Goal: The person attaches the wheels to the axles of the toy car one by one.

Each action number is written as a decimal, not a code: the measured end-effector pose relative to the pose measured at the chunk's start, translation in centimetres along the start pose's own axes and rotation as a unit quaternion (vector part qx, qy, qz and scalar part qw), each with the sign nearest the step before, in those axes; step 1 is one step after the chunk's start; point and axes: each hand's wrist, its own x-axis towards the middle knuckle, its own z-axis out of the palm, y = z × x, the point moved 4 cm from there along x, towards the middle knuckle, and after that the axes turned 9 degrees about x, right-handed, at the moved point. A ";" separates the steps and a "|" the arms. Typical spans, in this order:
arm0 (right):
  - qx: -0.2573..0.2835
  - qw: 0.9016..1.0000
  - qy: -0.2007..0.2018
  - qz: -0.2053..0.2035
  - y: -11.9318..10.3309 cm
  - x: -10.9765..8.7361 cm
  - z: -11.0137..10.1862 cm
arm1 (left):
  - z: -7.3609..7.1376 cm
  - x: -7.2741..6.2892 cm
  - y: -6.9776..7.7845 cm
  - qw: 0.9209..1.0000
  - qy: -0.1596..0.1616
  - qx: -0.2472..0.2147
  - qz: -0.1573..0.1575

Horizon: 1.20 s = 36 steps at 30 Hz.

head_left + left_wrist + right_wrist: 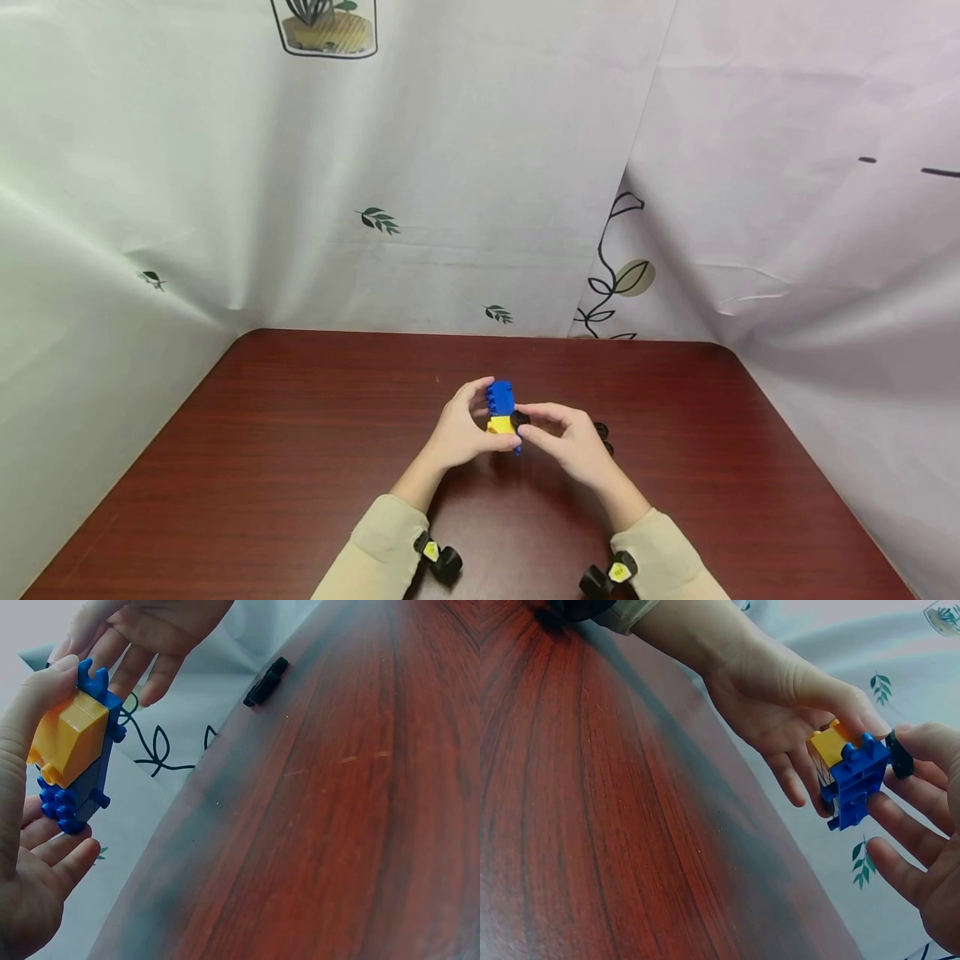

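Above the table, my left hand (459, 427) grips a small toy-brick vehicle (500, 398) between thumb and fingers. The vehicle has a blue chassis with short side pegs and a hook at one end (93, 679). A yellow block (71, 735) and a studded blue block sit on that chassis. From the other side, my right hand (566, 437) pinches a black wheel (899, 755) between thumb and fingers. The wheel is right at the chassis side, near the hook end. In the left wrist view the wheel is mostly hidden behind the left thumb and the vehicle.
More black wheels (602, 432) lie on the dark red wooden table (300, 433), just right of my right hand. A white cloth (450, 150) with leaf prints hangs behind and beside the table. Each sleeve cuff carries a black wrist device (447, 565).
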 end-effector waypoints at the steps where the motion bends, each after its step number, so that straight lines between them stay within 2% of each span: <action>1: 0.001 1.000 -0.001 -0.001 0.0 0.0 0.0 | 0.0 0.0 0.1 1.000 0.000 0.001 0.001; 7: -0.008 1.000 0.016 -0.014 -0.2 0.0 0.0 | 0.0 -0.1 0.4 1.000 0.004 0.010 0.011; 13: 0.001 0.998 0.051 -0.029 -0.2 0.1 0.0 | 0.3 -0.1 1.0 0.999 0.010 0.035 0.039; 17: 0.040 0.997 0.057 0.012 0.1 0.1 0.0 | 0.5 -0.2 1.3 0.998 0.015 0.048 0.048; 21: 0.071 0.995 0.045 0.058 0.4 0.1 0.2 | 0.6 -0.2 1.4 0.997 0.021 0.052 0.052; 28: 0.106 0.984 0.023 0.140 0.8 0.1 0.4 | 0.6 -0.2 1.2 0.998 0.017 0.044 0.046; 33: 0.138 0.977 -0.016 0.163 0.7 -0.1 0.7 | 0.6 -0.2 1.3 0.998 0.016 0.030 0.045; 36: 0.179 0.968 -0.041 0.169 0.7 -0.2 0.9 | 0.7 -0.3 1.4 0.998 0.015 0.016 0.055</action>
